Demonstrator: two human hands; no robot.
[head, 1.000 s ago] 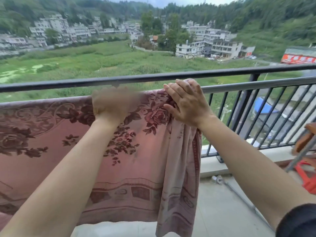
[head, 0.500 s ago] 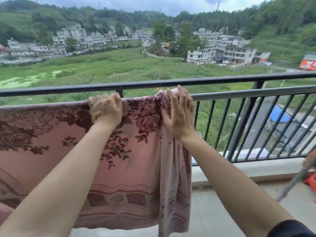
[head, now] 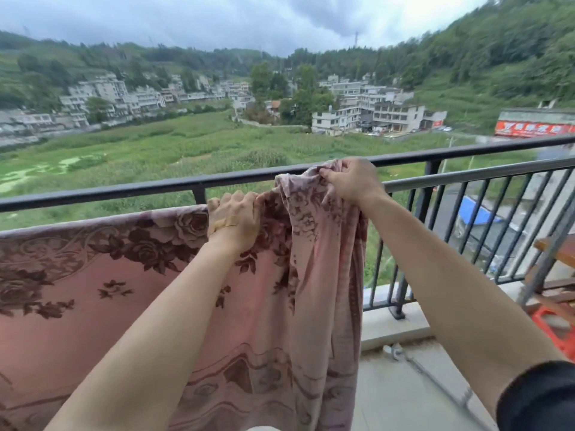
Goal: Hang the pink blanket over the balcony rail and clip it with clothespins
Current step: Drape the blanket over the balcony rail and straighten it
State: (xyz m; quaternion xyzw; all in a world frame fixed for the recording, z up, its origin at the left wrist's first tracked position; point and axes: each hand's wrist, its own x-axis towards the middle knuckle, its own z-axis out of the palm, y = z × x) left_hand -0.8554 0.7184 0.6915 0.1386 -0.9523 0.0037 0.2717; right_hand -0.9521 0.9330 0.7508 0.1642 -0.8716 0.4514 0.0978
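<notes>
The pink blanket (head: pixel 93 293), patterned with dark red roses, hangs over the lower grey balcony rail (head: pixel 482 175) and covers it from the left edge to the middle. My left hand (head: pixel 233 219), with a plaster on its back, grips the blanket's top fold on the rail. My right hand (head: pixel 351 181) grips the bunched right end of the blanket and holds it lifted above the rail, level with the dark top rail (head: pixel 124 189). The blanket's right edge hangs in folds below that hand. No clothespin is in view.
Dark vertical bars (head: pixel 451 244) run right of the blanket above a pale concrete kerb (head: pixel 395 328). A wooden piece of furniture (head: pixel 557 250) and a red crate (head: pixel 557 328) stand at the right edge. A thin rod (head: pixel 435 377) lies on the floor.
My right hand has gone from lying flat on the blanket's end to gripping it, and has lifted it up and to the right. My left hand stays gripping the fold.
</notes>
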